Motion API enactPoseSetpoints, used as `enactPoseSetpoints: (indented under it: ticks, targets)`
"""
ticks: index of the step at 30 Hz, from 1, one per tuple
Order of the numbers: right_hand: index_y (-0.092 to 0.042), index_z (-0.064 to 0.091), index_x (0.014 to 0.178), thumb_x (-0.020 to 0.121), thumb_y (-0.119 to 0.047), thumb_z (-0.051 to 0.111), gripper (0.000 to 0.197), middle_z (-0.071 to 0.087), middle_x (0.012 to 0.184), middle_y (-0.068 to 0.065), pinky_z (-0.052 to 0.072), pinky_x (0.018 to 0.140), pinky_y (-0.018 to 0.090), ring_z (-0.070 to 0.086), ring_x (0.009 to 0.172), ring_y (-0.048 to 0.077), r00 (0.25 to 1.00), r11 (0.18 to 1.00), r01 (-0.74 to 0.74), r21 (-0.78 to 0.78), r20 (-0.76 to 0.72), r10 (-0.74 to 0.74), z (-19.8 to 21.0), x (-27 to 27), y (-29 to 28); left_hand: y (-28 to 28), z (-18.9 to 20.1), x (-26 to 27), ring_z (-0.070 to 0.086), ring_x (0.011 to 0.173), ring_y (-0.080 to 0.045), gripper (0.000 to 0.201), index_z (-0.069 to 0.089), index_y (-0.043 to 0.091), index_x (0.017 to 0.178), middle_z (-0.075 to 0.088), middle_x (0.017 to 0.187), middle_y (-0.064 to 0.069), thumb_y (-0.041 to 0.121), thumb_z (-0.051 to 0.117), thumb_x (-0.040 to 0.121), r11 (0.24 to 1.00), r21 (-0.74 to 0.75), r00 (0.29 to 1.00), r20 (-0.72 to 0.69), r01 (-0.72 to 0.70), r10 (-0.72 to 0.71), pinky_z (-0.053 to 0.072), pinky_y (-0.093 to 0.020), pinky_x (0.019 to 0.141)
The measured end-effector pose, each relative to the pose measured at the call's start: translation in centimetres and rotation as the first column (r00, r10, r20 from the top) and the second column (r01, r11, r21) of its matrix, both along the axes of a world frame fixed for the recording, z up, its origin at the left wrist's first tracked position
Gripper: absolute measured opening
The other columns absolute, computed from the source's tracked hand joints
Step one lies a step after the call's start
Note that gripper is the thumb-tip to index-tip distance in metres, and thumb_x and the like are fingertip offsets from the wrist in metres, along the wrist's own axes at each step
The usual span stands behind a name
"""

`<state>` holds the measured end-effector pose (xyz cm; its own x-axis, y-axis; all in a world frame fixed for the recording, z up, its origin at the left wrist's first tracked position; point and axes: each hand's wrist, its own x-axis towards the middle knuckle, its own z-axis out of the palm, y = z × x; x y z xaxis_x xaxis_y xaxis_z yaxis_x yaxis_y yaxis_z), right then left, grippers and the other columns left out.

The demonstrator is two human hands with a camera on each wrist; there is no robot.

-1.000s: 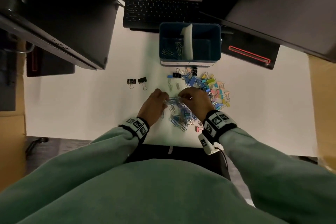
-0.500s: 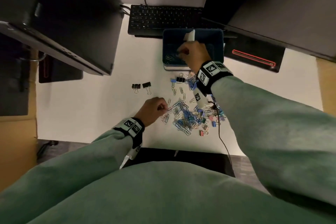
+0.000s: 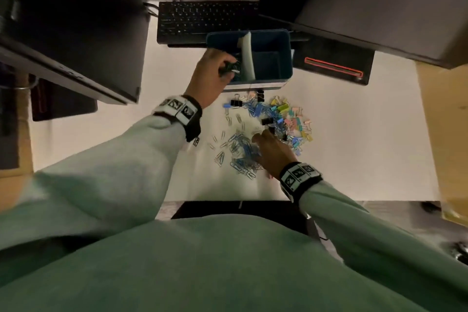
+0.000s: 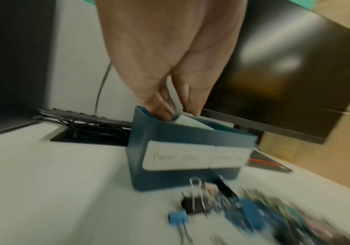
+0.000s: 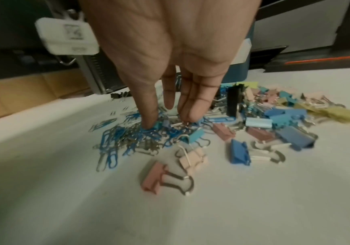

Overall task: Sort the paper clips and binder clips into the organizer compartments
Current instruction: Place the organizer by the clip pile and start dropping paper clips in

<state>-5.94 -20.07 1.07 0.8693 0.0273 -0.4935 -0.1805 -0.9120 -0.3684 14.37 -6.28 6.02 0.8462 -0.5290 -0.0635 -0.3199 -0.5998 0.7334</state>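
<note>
touching paper clips (image 5: 128,137), right hand (image 5: 170,66)

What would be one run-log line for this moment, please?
left hand: over organizer left compartment, holding clips | right hand: fingers down on paper clips | binder clips: on desk

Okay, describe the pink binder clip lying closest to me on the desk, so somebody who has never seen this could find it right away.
Start at the blue organizer at the back of the white desk, then come toward the person through the heap of coloured binder clips. At the heap's near edge, nearer than the right hand, lies the pink binder clip. It sits apart, silver handles folded flat, just nearer than a paler peach clip.
</note>
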Motion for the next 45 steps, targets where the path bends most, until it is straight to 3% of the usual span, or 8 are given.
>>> enactPoseSetpoints:
  ticks: [5, 10, 14, 21, 26, 34, 39, 45]
  targets:
    - [-0.008, 0.060, 0.104, 0.092, -0.011, 0.055, 0.014, 0.060, 0.108, 0.011, 0.058, 0.070, 0.041, 0.065, 0.088, 0.031, 0.999, 0.998, -0.034, -0.052, 0.019, 0.035, -1.2, -0.1, -1.6, 3.8, -2.7, -8.4, 0.050, 0.104, -0.014, 0.053, 0.051, 0.021, 0.129, 0.039, 0.126, -0.003, 0.031, 0.074, 0.082, 0.983, 0.122, 0.984, -0.126, 0.138, -0.122, 0.047, -0.029, 0.093]
    - [-0.003, 0.058, 0.117, 0.084, 0.008, 0.050, 0.036, 0.055, 0.127, 0.014, 0.055, 0.062, 0.036, 0.065, 0.092, 0.034, 0.999, 0.993, 0.001, -0.114, 0.052, 0.005, -1.1, -0.3, -3.6, 5.4, -6.7, -14.4, 0.039, 0.119, -0.033, 0.114, 0.025, 0.023, 0.150, 0.028, 0.142, -0.014, 0.065, 0.078, 0.059, 0.785, 0.483, 0.921, -0.175, 0.389, -0.349, 0.043, -0.046, 0.099]
    - [-0.005, 0.052, 0.128, 0.082, 0.006, 0.052, 0.047, 0.047, 0.133, 0.017, 0.055, 0.076, 0.041, 0.051, 0.117, 0.036, 0.998, 0.981, 0.002, -0.194, 0.056, 0.009, 0.1, -0.2, -3.6, 3.2, -7.4, -14.2, 0.045, 0.112, -0.032, 0.078, 0.049, 0.020, 0.132, 0.040, 0.129, -0.013, 0.047, 0.081, 0.066, 0.826, 0.436, 0.934, -0.128, 0.356, -0.335, 0.049, -0.047, 0.088]
    - [-0.013, 0.043, 0.131, 0.079, -0.025, 0.075, 0.061, 0.044, 0.126, 0.013, 0.055, 0.074, 0.045, 0.052, 0.109, 0.032, 0.982, 0.982, -0.185, -0.040, -0.040, 0.184, 1.1, 0.2, 1.7, 4.2, -8.3, -12.6, 0.055, 0.082, -0.023, 0.007, 0.064, 0.005, 0.091, 0.055, 0.095, -0.011, 0.006, 0.068, 0.085, 0.914, 0.260, 0.950, -0.064, 0.311, -0.305, 0.053, -0.036, 0.076]
    - [-0.008, 0.052, 0.115, 0.091, -0.007, 0.056, 0.024, 0.052, 0.109, 0.012, 0.041, 0.058, 0.035, 0.061, 0.093, 0.033, 0.984, 0.983, -0.164, -0.079, 0.056, 0.168, -1.0, 1.5, 2.4, 5.8, -7.6, -11.2, 0.058, 0.078, -0.018, 0.010, 0.070, 0.007, 0.093, 0.056, 0.093, -0.008, 0.014, 0.068, 0.086, 0.974, 0.166, 0.970, -0.210, 0.156, -0.120, 0.043, -0.023, 0.075]
    - [-0.011, 0.068, 0.096, 0.089, -0.008, 0.059, 0.011, 0.064, 0.092, 0.005, 0.053, 0.075, 0.031, 0.061, 0.080, 0.019, 0.985, 0.960, 0.161, 0.229, 0.026, -0.172, -0.1, 2.3, -1.3, 5.8, -2.4, -8.7, 0.063, 0.077, -0.010, 0.007, 0.071, 0.013, 0.093, 0.068, 0.092, -0.003, 0.010, 0.067, 0.088, 1.000, -0.013, 0.952, -0.305, -0.022, 0.017, 0.052, -0.020, 0.073]
    - [-0.012, 0.070, 0.100, 0.089, -0.013, 0.066, 0.012, 0.069, 0.094, -0.001, 0.041, 0.069, 0.003, 0.060, 0.078, 0.006, 0.947, 0.886, 0.286, 0.364, 0.034, -0.320, 3.3, 2.6, -3.3, 1.2, 1.9, -1.6, 0.059, 0.083, 0.001, 0.011, 0.068, 0.012, 0.100, 0.066, 0.098, 0.004, 0.014, 0.064, 0.090, 0.984, -0.144, 0.994, -0.039, -0.109, 0.104, 0.048, -0.010, 0.076]
    - [-0.018, 0.069, 0.097, 0.088, -0.017, 0.067, 0.009, 0.071, 0.086, -0.005, 0.052, 0.070, 0.013, 0.066, 0.076, 0.006, 0.878, 0.734, 0.337, 0.590, 0.083, -0.471, 9.6, 7.0, -3.3, 0.4, 1.4, 0.6, 0.052, 0.110, -0.018, 0.037, 0.062, 0.016, 0.120, 0.052, 0.122, -0.009, 0.019, 0.071, 0.084, 0.997, 0.073, 0.989, 0.151, -0.006, -0.005, 0.041, -0.022, 0.096]
